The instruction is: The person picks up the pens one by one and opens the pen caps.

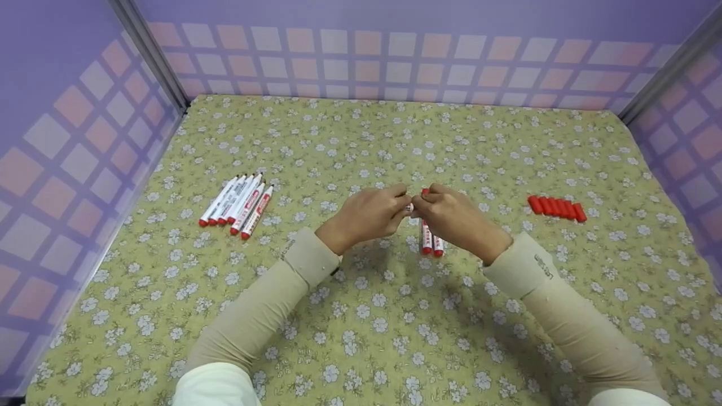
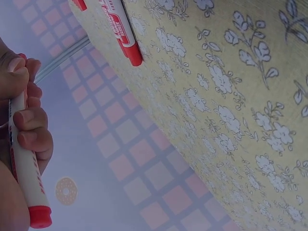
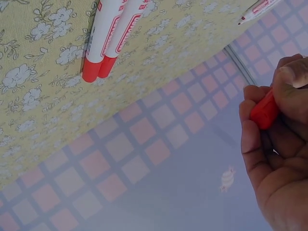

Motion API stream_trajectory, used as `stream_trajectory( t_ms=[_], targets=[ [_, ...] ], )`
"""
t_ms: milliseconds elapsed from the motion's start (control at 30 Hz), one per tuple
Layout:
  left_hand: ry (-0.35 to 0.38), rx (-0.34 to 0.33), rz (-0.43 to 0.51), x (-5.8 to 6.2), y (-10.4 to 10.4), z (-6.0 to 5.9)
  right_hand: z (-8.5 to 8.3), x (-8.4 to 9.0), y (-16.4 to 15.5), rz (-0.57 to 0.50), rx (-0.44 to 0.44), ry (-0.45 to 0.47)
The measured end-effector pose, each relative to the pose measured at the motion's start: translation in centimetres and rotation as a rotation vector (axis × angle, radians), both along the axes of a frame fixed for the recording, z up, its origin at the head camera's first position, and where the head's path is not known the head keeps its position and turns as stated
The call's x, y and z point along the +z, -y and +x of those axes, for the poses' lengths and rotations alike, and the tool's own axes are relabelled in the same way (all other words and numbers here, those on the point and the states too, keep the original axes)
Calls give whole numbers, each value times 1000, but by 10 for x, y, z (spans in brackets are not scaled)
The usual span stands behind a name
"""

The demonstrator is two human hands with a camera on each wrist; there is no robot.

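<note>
In the head view my left hand (image 1: 366, 215) and right hand (image 1: 454, 219) meet above the cloth, fingertips close together. My left hand grips a white marker (image 2: 28, 166) with a red end, its fingers curled round the barrel. A red marker cap (image 3: 264, 113) is pinched between the right hand's thumb and fingers. At the marker's upper end in the left wrist view, fingers cover most of the tip and a bit of red shows. Two white markers with red caps (image 1: 427, 239) lie side by side below the right hand, partly hidden by it.
At the left, several uncapped white markers (image 1: 251, 204) lie in a slanted row, dark tips pointing away. Several loose red caps (image 1: 555, 207) form a row at the right. A flowered yellow cloth (image 1: 361, 338) covers the table, and purple checkered panels (image 1: 395, 51) enclose it.
</note>
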State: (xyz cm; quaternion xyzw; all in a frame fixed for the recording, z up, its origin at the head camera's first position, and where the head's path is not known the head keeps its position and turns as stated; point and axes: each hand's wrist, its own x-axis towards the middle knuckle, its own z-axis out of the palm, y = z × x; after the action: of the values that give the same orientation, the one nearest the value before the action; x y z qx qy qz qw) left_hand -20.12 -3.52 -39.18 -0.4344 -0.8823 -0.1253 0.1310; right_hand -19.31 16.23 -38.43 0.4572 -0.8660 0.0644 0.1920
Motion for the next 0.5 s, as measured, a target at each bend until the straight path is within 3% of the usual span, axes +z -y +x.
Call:
stream_trajectory(
  t_ms=[500],
  targets=[
    [77,-8,0,2,3,-1,-1,-8,-1,16,22,-80]
  ],
)
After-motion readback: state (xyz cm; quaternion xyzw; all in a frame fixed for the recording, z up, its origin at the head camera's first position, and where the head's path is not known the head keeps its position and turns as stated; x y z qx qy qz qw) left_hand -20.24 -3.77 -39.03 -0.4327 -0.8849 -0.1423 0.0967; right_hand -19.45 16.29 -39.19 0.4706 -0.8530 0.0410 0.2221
